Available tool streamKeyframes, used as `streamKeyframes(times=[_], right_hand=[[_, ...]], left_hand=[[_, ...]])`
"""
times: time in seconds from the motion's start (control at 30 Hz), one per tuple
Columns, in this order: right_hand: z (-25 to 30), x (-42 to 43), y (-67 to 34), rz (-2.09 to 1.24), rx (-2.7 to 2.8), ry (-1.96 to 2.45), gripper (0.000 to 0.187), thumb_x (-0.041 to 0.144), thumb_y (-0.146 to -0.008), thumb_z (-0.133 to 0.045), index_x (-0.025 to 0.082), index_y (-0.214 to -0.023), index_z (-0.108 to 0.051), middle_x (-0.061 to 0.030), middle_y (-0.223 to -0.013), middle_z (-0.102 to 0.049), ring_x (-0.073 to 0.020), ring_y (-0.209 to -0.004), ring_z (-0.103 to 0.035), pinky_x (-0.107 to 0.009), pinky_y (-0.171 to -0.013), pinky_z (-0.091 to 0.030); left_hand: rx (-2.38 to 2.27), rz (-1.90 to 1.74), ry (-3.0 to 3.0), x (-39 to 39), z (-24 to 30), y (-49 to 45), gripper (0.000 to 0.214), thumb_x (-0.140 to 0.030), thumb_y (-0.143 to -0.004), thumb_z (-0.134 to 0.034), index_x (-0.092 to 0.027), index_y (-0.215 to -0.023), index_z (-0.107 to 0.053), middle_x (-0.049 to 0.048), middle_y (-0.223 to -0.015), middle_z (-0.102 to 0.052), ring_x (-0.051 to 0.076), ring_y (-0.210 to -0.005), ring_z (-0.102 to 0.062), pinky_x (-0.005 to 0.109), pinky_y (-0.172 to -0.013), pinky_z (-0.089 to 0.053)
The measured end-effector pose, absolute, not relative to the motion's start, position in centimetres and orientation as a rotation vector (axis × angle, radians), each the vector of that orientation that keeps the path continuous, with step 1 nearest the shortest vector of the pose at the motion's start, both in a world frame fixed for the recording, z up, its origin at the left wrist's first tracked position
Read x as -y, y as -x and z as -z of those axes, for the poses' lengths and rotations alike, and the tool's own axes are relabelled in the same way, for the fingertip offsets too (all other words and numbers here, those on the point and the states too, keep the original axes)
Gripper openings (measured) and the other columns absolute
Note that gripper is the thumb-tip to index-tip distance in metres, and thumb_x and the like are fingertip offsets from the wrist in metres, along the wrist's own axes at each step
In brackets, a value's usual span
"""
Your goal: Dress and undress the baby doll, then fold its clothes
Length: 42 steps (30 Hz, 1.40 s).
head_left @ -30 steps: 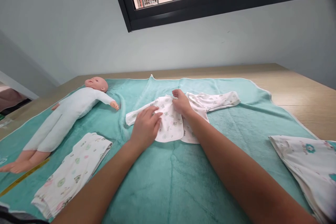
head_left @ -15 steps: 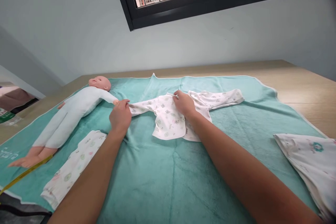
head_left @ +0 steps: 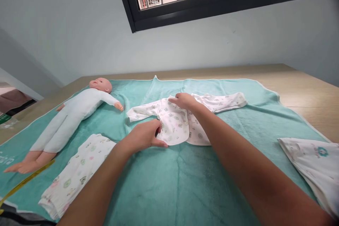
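Observation:
A white baby shirt [head_left: 174, 122] with small printed figures lies spread on a teal blanket [head_left: 159, 190], its sleeves stretched to both sides. At its neckline my right hand [head_left: 185, 100] is closed, thumb and fingers pinching the cloth near the collar. My left hand [head_left: 145, 134] is at the shirt's lower left side, thumb stretched along the hem and apart from the bent fingers. Its fingertips touch the side edge. To the left, a baby doll [head_left: 79, 107] in a white suit lies on its back.
Printed white baby trousers [head_left: 76, 173] lie near the left forearm, partly behind it. A yellow measuring tape [head_left: 26, 180] runs by the doll's feet. Folded white cloth [head_left: 309, 162] rests at the right. Behind the wooden table [head_left: 299, 84] stand a wall and a dark-framed window [head_left: 212, 5].
My left hand has left the tip of the left sleeve and moved right and nearer, to the shirt's lower side, with the thumb now apart. My right hand stays at the neckline.

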State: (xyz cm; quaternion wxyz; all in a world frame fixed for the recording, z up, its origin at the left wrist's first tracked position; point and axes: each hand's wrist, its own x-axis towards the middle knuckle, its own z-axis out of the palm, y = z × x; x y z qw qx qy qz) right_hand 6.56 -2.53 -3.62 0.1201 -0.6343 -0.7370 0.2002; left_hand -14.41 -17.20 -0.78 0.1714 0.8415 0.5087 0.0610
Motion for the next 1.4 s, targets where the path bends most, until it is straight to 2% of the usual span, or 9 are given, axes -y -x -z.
streamKeyframes(times=[0.23, 0.37, 0.47, 0.63, 0.87, 1.1, 1.23, 1.33, 1.4], right_hand=[[3.6, 1.4, -4.7, -0.322, 2.357, 1.822, 0.047, 0.062, -0.084, -0.054, 0.020, -0.089, -0.072, -0.0161, -0.100, -0.072, -0.0312, -0.092, -0.065, -0.036, -0.074, -0.045], [4.6, 2.3, -6.0, -0.325, 2.280, 1.715, 0.046, 0.059, -0.092, -0.041, 0.023, -0.084, -0.068, -0.0089, -0.092, -0.072, -0.0249, -0.083, -0.063, -0.031, -0.066, -0.040], [5.0, 2.7, -6.5, -0.367, 2.206, 1.710, 0.047, 0.055, -0.095, -0.035, 0.023, -0.077, -0.065, -0.0059, -0.085, -0.071, -0.0218, -0.075, -0.061, -0.029, -0.061, -0.036], [5.3, 2.7, -6.0, -0.244, 2.158, 1.735, 0.039, 0.049, -0.096, -0.038, 0.024, -0.081, -0.063, -0.0059, -0.084, -0.070, -0.0224, -0.076, -0.060, -0.029, -0.060, -0.033], [5.4, 2.4, -6.1, -0.297, 1.978, 1.722, 0.037, 0.044, -0.099, -0.035, 0.023, -0.087, -0.063, -0.0069, -0.090, -0.070, -0.0221, -0.079, -0.060, -0.030, -0.062, -0.034], [5.7, 2.4, -5.8, -0.327, 1.998, 1.673, 0.032, 0.044, -0.095, -0.041, 0.024, -0.083, -0.062, -0.0033, -0.084, -0.069, -0.0203, -0.074, -0.058, -0.029, -0.059, -0.032], [6.3, 2.1, -5.3, -0.268, 2.144, 1.626, 0.020, 0.033, -0.093, -0.046, 0.023, -0.091, -0.063, -0.0054, -0.094, -0.070, -0.0213, -0.079, -0.059, -0.030, -0.063, -0.035], [6.6, 1.9, -5.2, -0.244, 2.150, 1.595, 0.020, 0.032, -0.094, -0.046, 0.022, -0.098, -0.063, -0.0071, -0.106, -0.070, -0.0221, -0.087, -0.060, -0.030, -0.068, -0.038], [6.7, 1.8, -5.3, -0.271, 2.124, 1.585, 0.022, 0.033, -0.095, -0.045, 0.023, -0.101, -0.064, -0.0066, -0.108, -0.070, -0.0219, -0.088, -0.061, -0.030, -0.070, -0.039]], left_hand=[[-1.533, -0.472, -2.496, 17.0, 1.3, 14.6, 0.011, -0.022, -0.087, -0.052, -0.024, -0.096, -0.059, -0.0023, -0.087, -0.067, 0.016, -0.072, -0.061, 0.027, -0.064, -0.040], [-1.723, -0.646, -2.359, 16.7, 2.0, 13.9, 0.014, -0.032, -0.094, -0.048, -0.024, -0.099, -0.057, -0.0010, -0.085, -0.069, 0.017, -0.073, -0.063, 0.027, -0.064, -0.041], [-1.679, -0.430, -2.320, 16.9, 2.2, 13.4, 0.024, -0.044, -0.087, -0.060, -0.024, -0.099, -0.056, -0.0004, -0.082, -0.069, 0.019, -0.069, -0.064, 0.027, -0.057, -0.039], [-1.622, -0.293, -2.434, 17.5, 2.3, 12.8, 0.029, -0.014, -0.080, -0.055, -0.024, -0.107, -0.058, 0.0021, -0.086, -0.072, 0.023, -0.076, -0.067, 0.028, -0.060, -0.040], [-1.483, -0.490, -2.370, 18.3, 0.7, 13.2, 0.037, -0.004, -0.069, -0.050, -0.024, -0.097, -0.063, -0.0021, -0.077, -0.066, 0.017, -0.069, -0.061, 0.025, -0.060, -0.041], [-1.190, -0.274, -2.383, 19.3, -0.8, 13.8, 0.031, -0.009, -0.077, -0.049, -0.026, -0.094, -0.068, -0.0034, -0.082, -0.068, 0.014, -0.073, -0.061, 0.024, -0.062, -0.042], [-1.128, -0.079, -2.274, 19.1, -0.5, 13.8, 0.022, -0.036, -0.090, -0.052, -0.024, -0.087, -0.070, -0.0029, -0.065, -0.062, 0.014, -0.058, -0.056, 0.025, -0.051, -0.037], [-1.301, -0.352, -2.333, 18.4, 0.8, 13.2, 0.036, -0.041, -0.097, -0.044, -0.021, -0.075, -0.066, -0.0004, -0.068, -0.063, 0.015, -0.063, -0.057, 0.027, -0.057, -0.042], [-1.378, -0.648, -2.432, 18.1, 2.0, 12.4, 0.028, -0.035, -0.098, -0.044, -0.021, -0.090, -0.068, 0.0038, -0.087, -0.068, 0.018, -0.082, -0.063, 0.031, -0.074, -0.050]])
